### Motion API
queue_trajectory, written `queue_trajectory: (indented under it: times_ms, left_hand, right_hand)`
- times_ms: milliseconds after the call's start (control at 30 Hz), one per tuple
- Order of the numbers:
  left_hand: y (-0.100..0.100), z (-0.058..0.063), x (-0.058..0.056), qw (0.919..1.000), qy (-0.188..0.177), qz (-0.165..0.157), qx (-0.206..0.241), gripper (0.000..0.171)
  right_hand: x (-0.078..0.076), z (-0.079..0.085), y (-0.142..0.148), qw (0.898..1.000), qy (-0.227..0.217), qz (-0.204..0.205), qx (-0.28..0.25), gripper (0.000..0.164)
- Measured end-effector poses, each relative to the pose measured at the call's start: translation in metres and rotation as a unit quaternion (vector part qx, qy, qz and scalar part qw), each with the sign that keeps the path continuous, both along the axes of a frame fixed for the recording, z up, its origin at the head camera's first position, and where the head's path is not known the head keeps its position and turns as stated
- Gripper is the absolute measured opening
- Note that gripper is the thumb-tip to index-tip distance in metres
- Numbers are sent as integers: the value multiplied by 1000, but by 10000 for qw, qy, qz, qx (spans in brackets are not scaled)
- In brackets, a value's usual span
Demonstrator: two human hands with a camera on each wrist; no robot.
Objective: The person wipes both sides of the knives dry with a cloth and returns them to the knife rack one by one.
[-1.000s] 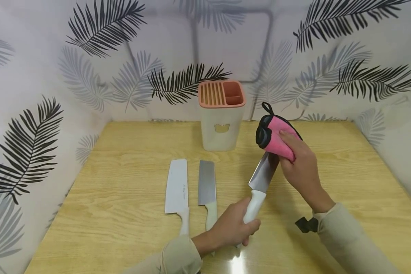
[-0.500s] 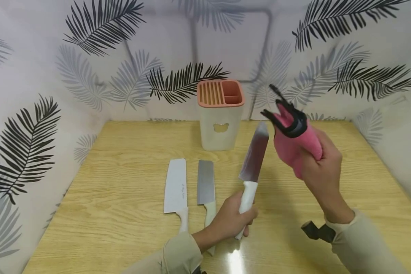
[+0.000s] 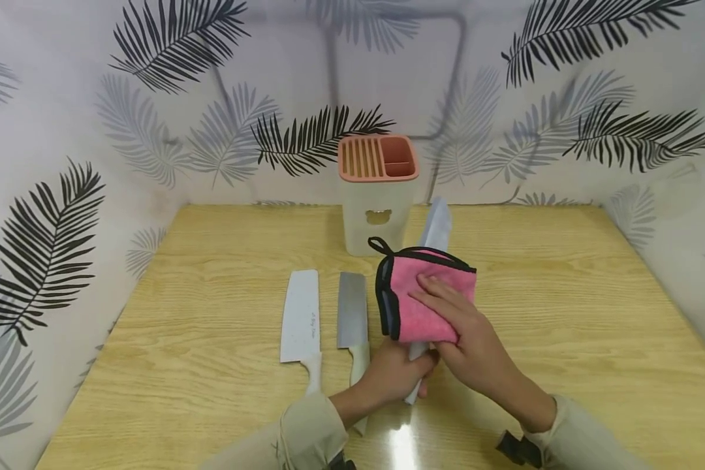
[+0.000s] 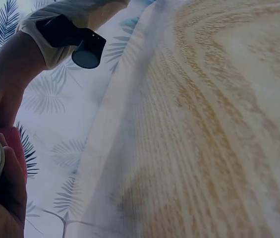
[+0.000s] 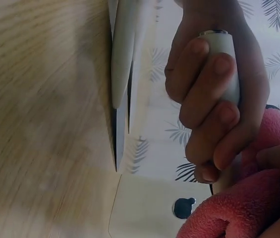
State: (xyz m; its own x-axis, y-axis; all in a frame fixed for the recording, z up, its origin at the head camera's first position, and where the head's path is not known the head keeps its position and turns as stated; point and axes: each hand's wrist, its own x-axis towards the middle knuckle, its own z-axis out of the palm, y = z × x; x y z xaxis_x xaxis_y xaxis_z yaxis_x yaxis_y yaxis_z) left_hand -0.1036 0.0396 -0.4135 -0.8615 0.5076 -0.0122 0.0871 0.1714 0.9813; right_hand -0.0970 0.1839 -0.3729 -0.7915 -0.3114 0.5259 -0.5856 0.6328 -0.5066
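My left hand point(image 3: 388, 373) grips the white handle of a kitchen knife point(image 3: 437, 225), its blade pointing up and away. The right hand point(image 3: 478, 343) holds a folded pink cloth point(image 3: 425, 297) with black trim over the blade near the handle. That cloth hides most of the blade; only the far end shows. In the right wrist view, fingers of the left hand point(image 5: 214, 99) curl round the handle point(image 5: 219, 44), and the cloth point(image 5: 249, 203) sits just beyond. A white-bladed cleaver point(image 3: 301, 316) and a narrower grey-bladed knife point(image 3: 352, 310) lie on the table to the left.
A white knife holder point(image 3: 376, 232) with a slotted orange top stands at the back of the wooden table point(image 3: 211, 261). Leaf-patterned fabric point(image 3: 294, 59) hangs behind and at the sides.
The right hand first drew the cloth off the blade tip to the right, then brought it back left and down over the lower blade. The left hand keeps its grip, nearly still.
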Motion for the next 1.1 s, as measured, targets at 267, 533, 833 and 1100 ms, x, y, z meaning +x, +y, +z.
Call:
queue_trajectory:
  times_ms: [267, 533, 833, 1100]
  left_hand:
    - [-1, -2, -2, 9993, 90, -216, 275, 15]
    - [-4, -2, -1, 9989, -145, -325, 303, 24]
    - [-12, 7, 2, 9960, -437, -691, 362, 20]
    - [-13, 7, 3, 9921, -711, -922, 459, 36]
  right_hand:
    - [-17, 0, 3, 9990, -156, -402, 74, 63]
    - [-38, 6, 13, 9980, 70, -612, -122, 59]
    - [-57, 18, 35, 9953, 543, -750, -268, 48]
    - [-77, 30, 65, 9802, 1084, -1421, -857, 38]
